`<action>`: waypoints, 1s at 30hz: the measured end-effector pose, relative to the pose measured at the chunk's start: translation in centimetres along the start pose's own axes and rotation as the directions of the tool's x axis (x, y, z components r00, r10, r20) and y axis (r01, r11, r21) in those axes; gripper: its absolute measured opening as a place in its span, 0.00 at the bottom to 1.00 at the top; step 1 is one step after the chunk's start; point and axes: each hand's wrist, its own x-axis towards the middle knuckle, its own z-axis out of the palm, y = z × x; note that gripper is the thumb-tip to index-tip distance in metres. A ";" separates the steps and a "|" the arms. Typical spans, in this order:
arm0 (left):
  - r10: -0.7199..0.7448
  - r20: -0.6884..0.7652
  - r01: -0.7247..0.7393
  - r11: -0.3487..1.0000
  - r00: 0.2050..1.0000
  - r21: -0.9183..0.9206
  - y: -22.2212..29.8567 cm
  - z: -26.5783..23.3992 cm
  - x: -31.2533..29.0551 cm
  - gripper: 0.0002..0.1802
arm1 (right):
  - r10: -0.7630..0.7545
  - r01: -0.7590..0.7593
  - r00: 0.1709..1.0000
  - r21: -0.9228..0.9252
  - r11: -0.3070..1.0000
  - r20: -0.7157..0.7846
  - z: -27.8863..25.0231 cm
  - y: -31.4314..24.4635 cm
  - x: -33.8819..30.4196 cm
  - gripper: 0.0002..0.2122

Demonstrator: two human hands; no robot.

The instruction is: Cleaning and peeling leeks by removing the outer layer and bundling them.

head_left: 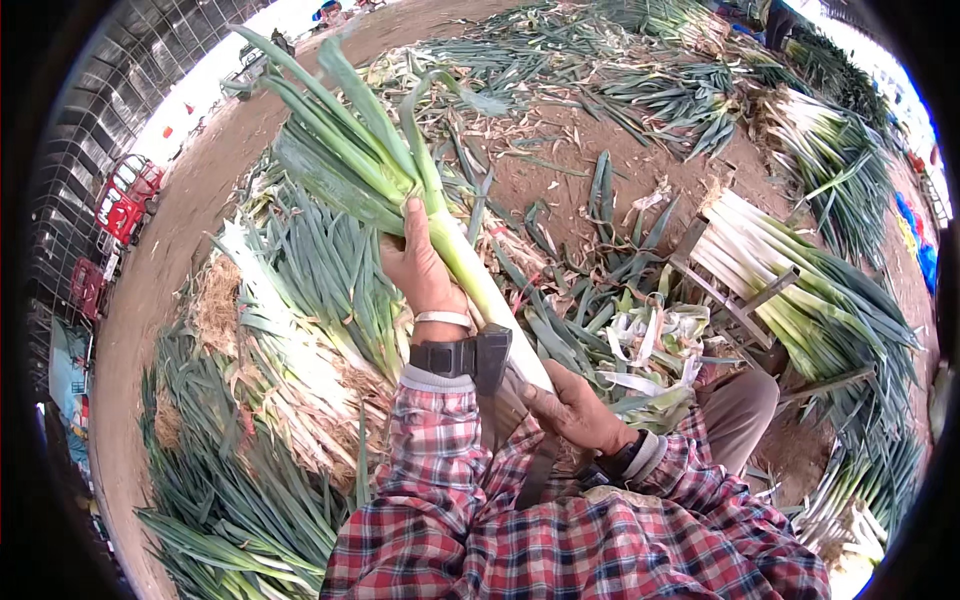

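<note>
A thick leek (480, 270) lies slantwise across the middle, its green leaves fanned out at the upper left and its pale shank running down to the right. My left hand (428, 270) is wrapped round it just under the leaves, thumb along the stalk. At the lower white end my right hand (585, 412) is closed, thumb and fingers against the shank; the root end is partly hidden there. Beneath and left of my left arm lies a heap of leeks (330, 270) with pale shanks and stringy roots.
To the right, a wooden rack (745, 310) bears a stack of trimmed leeks (790, 270). Stripped leaves (650, 340) litter the ground by my knee (745, 405). More leek piles (660, 100) lie farther off. Red machinery (128, 200) stands by the mesh wall at far left.
</note>
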 end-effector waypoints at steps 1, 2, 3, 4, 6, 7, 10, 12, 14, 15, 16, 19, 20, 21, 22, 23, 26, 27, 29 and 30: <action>-0.014 0.004 0.014 1.000 1.000 -0.006 -0.7 0.1 -0.1 0.17 | 0.006 -0.006 1.000 -0.004 1.000 -0.014 0.0 0.0 -0.2 0.19; 0.042 0.019 -0.043 0.998 0.999 0.055 -1.4 0.2 -0.3 0.16 | -0.047 0.038 0.995 -0.104 0.994 -0.087 0.1 0.1 -0.2 0.18; 0.098 0.039 -0.101 0.988 0.994 0.116 -1.9 0.3 -0.5 0.14 | -0.107 0.075 0.982 -0.205 0.976 -0.153 0.0 0.2 -0.2 0.17; 0.126 0.080 -0.137 0.979 0.989 0.149 -2.6 0.9 -1.7 0.13 | -0.153 0.096 0.972 -0.290 0.952 -0.181 -1.2 1.1 0.2 0.16; -0.030 0.158 -0.015 0.961 0.987 0.277 -2.8 -1.0 -4.3 0.09 | -0.018 -0.030 0.975 -0.213 0.976 -0.220 -2.0 -1.4 0.7 0.15; -0.143 0.238 0.067 0.951 0.961 0.303 -2.7 -1.8 -6.5 0.09 | -0.094 0.036 0.966 -0.233 0.972 -0.242 -3.4 -1.1 0.7 0.15; -0.699 0.478 0.470 0.713 0.532 0.520 0.0 -8.3 -11.1 0.12 | -0.034 0.035 0.981 0.002 0.999 -0.191 -6.0 -0.1 0.4 0.15; -0.832 0.478 0.485 0.554 0.283 0.677 0.7 -12.6 -11.2 0.14 | 0.049 -0.026 0.989 0.167 0.986 -0.138 -6.5 -1.2 -0.5 0.15; -0.886 0.460 -0.066 0.463 -0.063 0.884 2.0 -15.1 -10.4 0.15 | 0.090 -0.073 0.995 0.291 0.954 -0.045 -6.5 -1.8 -1.3 0.17; -0.910 0.414 0.021 0.415 0.036 0.910 2.4 -15.3 -8.6 0.18 | 0.097 -0.093 0.995 0.296 0.951 0.001 -6.6 -1.8 -1.9 0.18; -0.923 0.363 0.110 0.376 0.126 0.920 2.7 -13.0 -6.2 0.24 | 0.104 -0.098 0.995 0.296 0.950 -0.006 -6.6 -1.5 -2.3 0.18; -0.637 0.364 0.488 0.763 0.680 0.425 -0.6 -6.8 -1.1 0.29 | 0.161 -0.193 0.980 0.356 0.914 0.119 -6.0 -0.5 -3.6 0.19; -0.616 0.405 0.558 0.786 0.675 0.266 -1.4 -5.1 0.8 0.29 | 0.124 -0.153 0.985 0.287 0.946 0.117 -5.5 0.5 -3.9 0.18; -0.591 0.443 0.618 0.780 0.675 0.099 -2.1 -3.7 2.5 0.28 | 0.091 -0.115 0.989 0.217 0.969 0.115 -5.2 1.4 -4.1 0.17; -0.599 0.414 0.639 0.767 0.685 0.052 -2.7 -1.6 3.1 0.25 | 0.120 -0.134 0.985 0.111 0.985 0.123 -5.3 1.1 -4.3 0.19; -0.609 0.386 0.658 0.753 0.693 0.006 -2.8 0.5 3.4 0.22 | -0.042 0.066 0.991 -0.185 0.980 0.129 -6.0 2.1 -4.0 0.22; -0.635 0.392 0.689 0.725 0.666 0.004 -3.6 1.7 4.4 0.17 | -0.189 0.209 0.978 -0.316 0.926 0.092 -8.5 -0.6 -0.7 0.28; -0.680 0.406 0.728 0.684 0.610 0.051 -2.9 2.3 3.6 0.16 | -0.076 0.086 0.995 -0.157 0.984 0.068 -9.5 -1.9 2.0 0.28; -0.643 0.367 0.675 0.736 0.672 0.054 -3.0 2.4 2.1 0.17 | -0.174 0.161 0.983 -0.174 0.972 -0.061 -8.8 -5.3 6.9 0.26; -0.630 0.374 0.663 0.747 0.681 0.052 -3.6 2.7 1.7 0.17 | -0.264 0.241 0.960 -0.197 0.950 -0.096 -8.5 -6.3 9.5 0.24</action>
